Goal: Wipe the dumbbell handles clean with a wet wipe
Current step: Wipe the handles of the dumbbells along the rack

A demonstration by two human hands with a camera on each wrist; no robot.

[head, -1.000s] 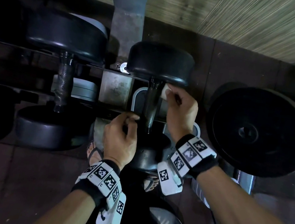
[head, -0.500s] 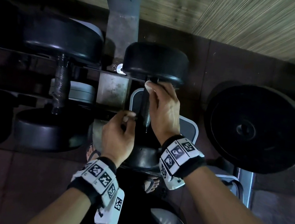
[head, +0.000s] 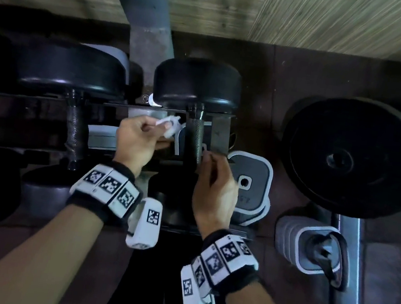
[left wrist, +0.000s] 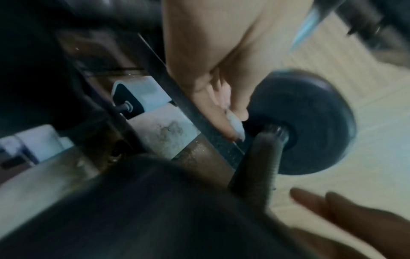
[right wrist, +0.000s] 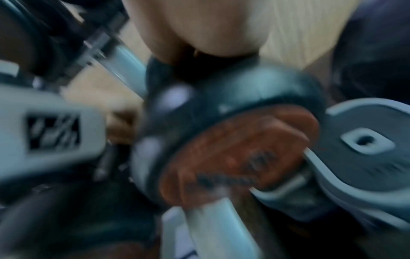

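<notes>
At the left end of the rack (head: 148, 109), a black dumbbell (head: 79, 88) is lying across the rails, its taped handle (head: 75, 129) untouched. Just to its right, the left hand (head: 136, 140) is pinching a crumpled white wet wipe (head: 169, 128) between thumb and curled fingers, holding it just beside the far end of the next handle without clearly touching it. The left wrist view is showing the same wipe (left wrist: 235, 125) at the fingertips (left wrist: 224, 129), close to where the handle meets the far weight head. That second dumbbell (head: 198, 84) is sitting near the right end of the rack, its knurled handle (head: 197, 133) bare and running toward the person. The right hand (head: 215, 187) is hovering at the near end of this handle, fingers loosely curled and gripping nothing. Right of the rack, a grey square weight (head: 249, 182) is lying on the floor, with a large black plate (head: 353, 158) standing further right. The right wrist view is too blurred to add detail.
</notes>
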